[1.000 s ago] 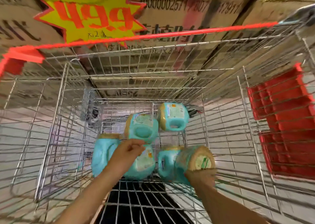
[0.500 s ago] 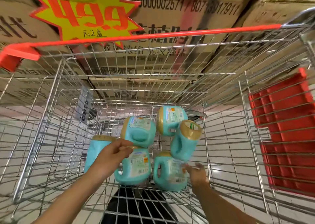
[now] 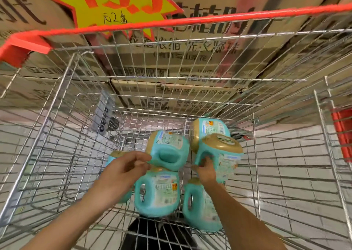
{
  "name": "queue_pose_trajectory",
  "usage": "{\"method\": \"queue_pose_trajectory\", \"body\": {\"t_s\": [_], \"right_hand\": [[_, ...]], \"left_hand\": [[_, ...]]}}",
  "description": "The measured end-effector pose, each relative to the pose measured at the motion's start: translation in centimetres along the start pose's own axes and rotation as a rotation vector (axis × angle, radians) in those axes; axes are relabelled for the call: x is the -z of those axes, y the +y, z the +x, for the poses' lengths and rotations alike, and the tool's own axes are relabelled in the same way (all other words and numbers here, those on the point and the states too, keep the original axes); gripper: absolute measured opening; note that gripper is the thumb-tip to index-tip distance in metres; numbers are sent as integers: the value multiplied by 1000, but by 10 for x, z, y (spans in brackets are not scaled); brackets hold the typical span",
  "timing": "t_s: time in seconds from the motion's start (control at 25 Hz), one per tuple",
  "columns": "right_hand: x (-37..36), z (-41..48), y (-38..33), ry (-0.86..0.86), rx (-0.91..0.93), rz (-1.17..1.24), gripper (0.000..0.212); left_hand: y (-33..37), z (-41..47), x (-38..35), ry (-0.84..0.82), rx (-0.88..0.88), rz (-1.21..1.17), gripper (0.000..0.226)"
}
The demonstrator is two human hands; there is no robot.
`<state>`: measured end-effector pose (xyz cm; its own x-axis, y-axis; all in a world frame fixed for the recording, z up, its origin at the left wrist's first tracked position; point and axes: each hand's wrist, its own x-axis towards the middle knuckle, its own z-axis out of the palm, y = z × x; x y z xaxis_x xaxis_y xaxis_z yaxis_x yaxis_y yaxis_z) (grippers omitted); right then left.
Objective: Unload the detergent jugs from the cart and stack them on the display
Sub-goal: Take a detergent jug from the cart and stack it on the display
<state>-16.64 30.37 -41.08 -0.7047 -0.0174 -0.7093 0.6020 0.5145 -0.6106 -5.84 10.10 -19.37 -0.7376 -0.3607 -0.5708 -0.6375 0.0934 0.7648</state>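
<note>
**A:** What's changed w/ the right hand (image 3: 206, 171)?

**B:** A sec ago it held the top jug (image 3: 222, 154) from underneath, cap toward the camera. Half a sec ago it had let go: jug leaning on the pile, hand just below & apart. Now its fingers (image 3: 205, 162) are hooked up into the handle, gripping it. The jug's tilted, gold cap up, in front of the back jug (image 3: 209, 127) & prob. leaning on it.

**A:** So a regrip, not a lift?

**B:** Looks that way. Bottom hold swapped for a handle hold, which is better for carrying out, IMO.

**A:** Left hand (image 3: 123, 171)?

**B:** Hardly moved. Fingers half curled, tips at the near corner of the middle jug (image 3: 167, 150), which lies on its side atop a lower jug (image 3: 158, 194). Can't tell if it's pinching or only touching; too blurry.

**A:** And the rest?

**B:** Every jug's still in the cart (image 3: 38, 135), bunched at the far end, one mostly hidden behind the left hand. Nothing's on the display yet. Cardboard boxes (image 3: 190, 90) & a yellow price sign (image 3: 114, 4) sit beyond the far wall.

**A:** Meaning?

**B:** Early days. Next is prob. lifting the top jug by its handle over the red rim (image 3: 190, 20). Watch the middle jug: it's perched & could slide once its neighbour goes.
</note>
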Motion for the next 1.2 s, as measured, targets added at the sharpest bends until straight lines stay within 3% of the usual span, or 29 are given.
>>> {"method": "queue_pose_trajectory", "body": {"t_s": [0.08,0.28,0.56,0.64,0.84,0.88,1.0,1.2], "right_hand": [[-10,10,0,-6,-15,111,61],[-11,15,-9,79,-36,267,42],[49,-31,-19,245,-75,401,32],[74,-49,-35,189,-50,308,31],[109,-130,-111,-36,270,92,5],[114,-148,-127,-57,306,96,10],[135,-204,-165,-144,348,248,38],[144,-271,-192,-470,392,684,29]], "left_hand": [[-2,2,5,5,-9,8,19],[-5,2,7,12,-9,25,17],[-9,-1,-1,-76,57,61,16],[-13,-5,-4,-95,85,41,16],[-2,-15,-9,-111,115,-27,19],[3,-18,-10,-106,109,-53,25],[21,-30,-10,-118,32,-195,45],[57,-55,1,-292,-162,-613,67]]}}
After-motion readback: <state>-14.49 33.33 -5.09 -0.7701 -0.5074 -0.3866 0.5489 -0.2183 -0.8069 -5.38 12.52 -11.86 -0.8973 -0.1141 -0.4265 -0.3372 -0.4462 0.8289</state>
